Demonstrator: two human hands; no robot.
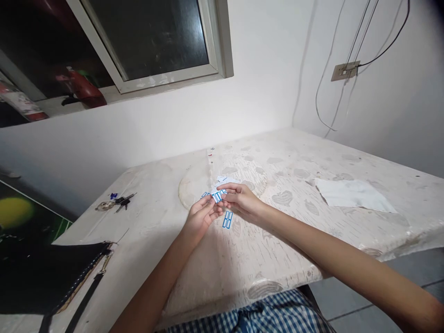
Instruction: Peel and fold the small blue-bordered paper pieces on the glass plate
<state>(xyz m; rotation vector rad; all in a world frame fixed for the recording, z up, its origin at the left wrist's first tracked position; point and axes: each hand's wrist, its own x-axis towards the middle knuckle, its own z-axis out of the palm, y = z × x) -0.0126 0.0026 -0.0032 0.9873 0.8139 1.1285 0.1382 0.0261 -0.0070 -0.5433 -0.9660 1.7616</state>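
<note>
1. One blue-and-white paper piece [217, 197], any print too small to read, sits between both hands' fingertips, above the desk [201, 277].
2. Left hand [203, 213] and right hand [244, 200]: each grip narrow, pinching that piece.
3. One blue-outlined card [227, 219] lies just nearer the wearer.
4. Farther out: one key bunch [122, 202] left, one white sheet [355, 196] right.

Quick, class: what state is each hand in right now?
Left hand: closed, holding the blue-marked white piece.
Right hand: closed, holding the same piece.
</note>
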